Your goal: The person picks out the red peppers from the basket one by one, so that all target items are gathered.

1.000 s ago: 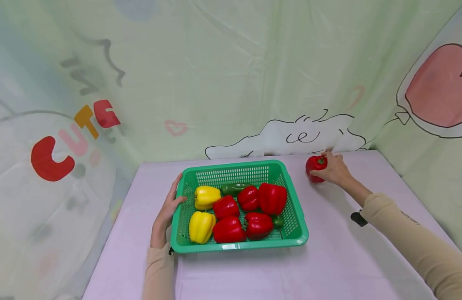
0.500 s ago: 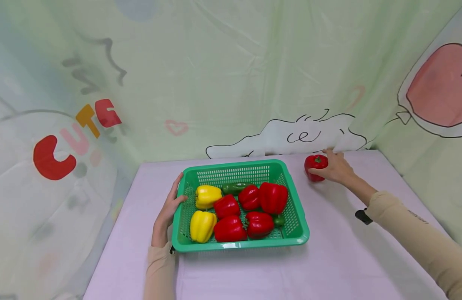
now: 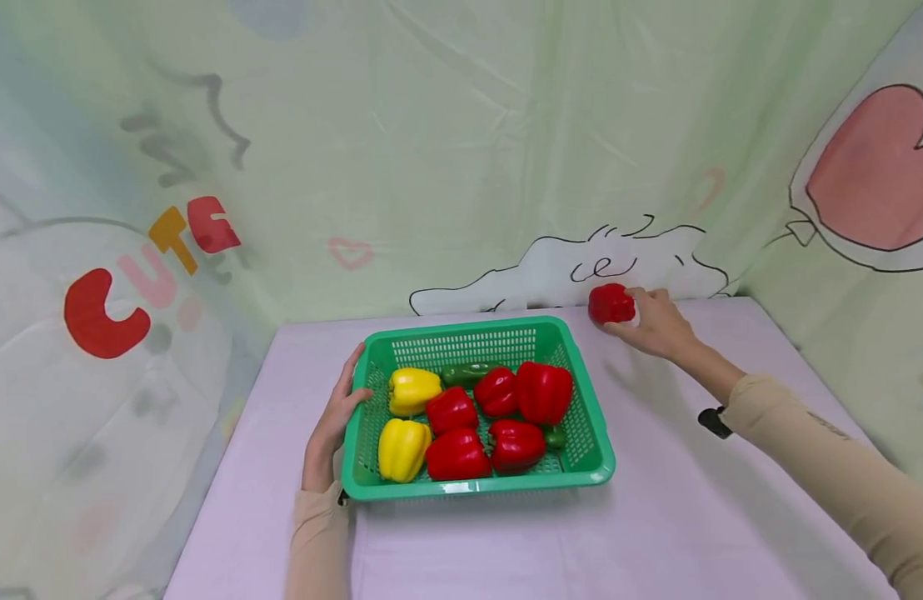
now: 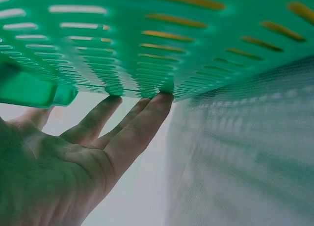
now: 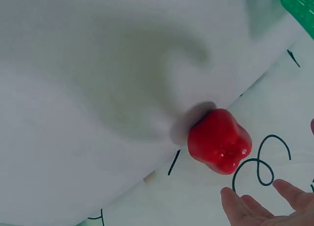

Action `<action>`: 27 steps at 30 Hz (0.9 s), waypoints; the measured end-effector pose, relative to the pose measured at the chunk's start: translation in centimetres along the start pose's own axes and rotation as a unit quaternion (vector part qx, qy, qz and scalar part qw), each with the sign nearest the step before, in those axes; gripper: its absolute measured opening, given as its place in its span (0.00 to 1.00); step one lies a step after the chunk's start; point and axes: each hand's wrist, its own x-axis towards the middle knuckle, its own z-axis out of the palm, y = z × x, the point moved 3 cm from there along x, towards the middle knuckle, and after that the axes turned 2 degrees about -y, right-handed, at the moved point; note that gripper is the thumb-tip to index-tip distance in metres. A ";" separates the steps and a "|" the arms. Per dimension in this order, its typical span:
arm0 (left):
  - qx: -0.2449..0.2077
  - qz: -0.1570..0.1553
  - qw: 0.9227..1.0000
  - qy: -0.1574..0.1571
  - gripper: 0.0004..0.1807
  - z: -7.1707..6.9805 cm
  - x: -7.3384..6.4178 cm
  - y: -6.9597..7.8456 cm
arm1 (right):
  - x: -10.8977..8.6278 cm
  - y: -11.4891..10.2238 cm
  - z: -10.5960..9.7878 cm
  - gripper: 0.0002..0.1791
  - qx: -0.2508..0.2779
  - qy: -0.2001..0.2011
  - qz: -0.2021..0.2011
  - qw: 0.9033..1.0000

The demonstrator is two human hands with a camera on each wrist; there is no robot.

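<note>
My left hand [image 3: 336, 421] holds the left side of a green plastic basket [image 3: 476, 492], thumb over its rim. In the left wrist view, fingertips [image 4: 166, 99] touch the slotted wall from outside. Inside the basket lie yellow bell peppers [image 3: 403, 450], several red bell peppers [image 3: 457, 456] and a green cucumber-like vegetable [image 3: 467, 374], partly hidden. Another red bell pepper [image 3: 611, 303] is by the table's back edge, its stem out of sight. Beside it is my right hand [image 3: 652, 327], fingers spread; the right wrist view shows a gap between them and this pepper [image 5: 219, 141].
A lilac-covered table [image 3: 461, 550] carries the basket. A printed fabric backdrop [image 3: 446, 167] rises directly behind the table's back edge and along both sides. A small green piece [image 3: 555, 438] shows near the basket's right corner.
The lone red pepper has moved left and back toward the backdrop and has turned, so its stem no longer shows. My right hand has shifted slightly left and back; the left hand stays put.
</note>
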 end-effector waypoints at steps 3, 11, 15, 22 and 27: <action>0.002 -0.004 1.000 -0.001 0.44 0.0 0.0 0.0 | 0.7 0.5 0.6 0.43 0.005 -0.010 0.010 1.000; 0.014 0.000 1.000 0.003 0.44 -0.2 0.3 0.3 | 3.1 1.7 1.6 0.40 0.016 -0.015 0.043 0.999; 0.017 -0.001 1.000 0.002 0.44 -0.3 0.3 0.3 | 4.4 1.7 2.1 0.39 0.018 -0.020 0.054 0.998; 0.008 0.006 1.000 0.003 0.44 -0.4 0.3 0.1 | 6.6 1.7 2.4 0.34 -0.012 -0.027 0.068 0.997; 0.002 0.012 1.000 -0.006 0.44 -0.3 0.3 -0.2 | 7.0 2.7 2.5 0.30 -0.044 -0.057 0.067 0.995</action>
